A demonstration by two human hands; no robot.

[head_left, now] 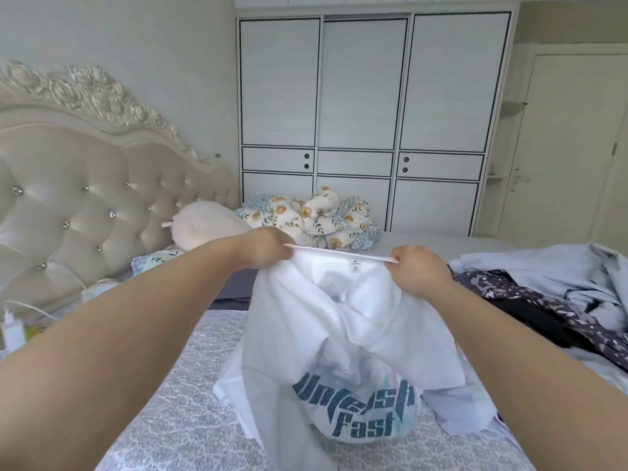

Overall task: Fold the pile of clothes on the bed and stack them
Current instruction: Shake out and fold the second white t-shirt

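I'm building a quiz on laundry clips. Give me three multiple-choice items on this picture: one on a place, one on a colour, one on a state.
1. Where does the unfolded pile lie?
A. right of the shirt
B. against the headboard
C. on the floor

2. What colour is the shirt?
A. black
B. white
C. red

3. How is the shirt held?
A. flat on the bed, untouched
B. by one hand
C. by both hands at its collar

Answers:
1 A, the pile sits on the bed at the right.
2 B, white cloth with dark blue lettering.
3 C, the left hand and right hand each pinch the collar.
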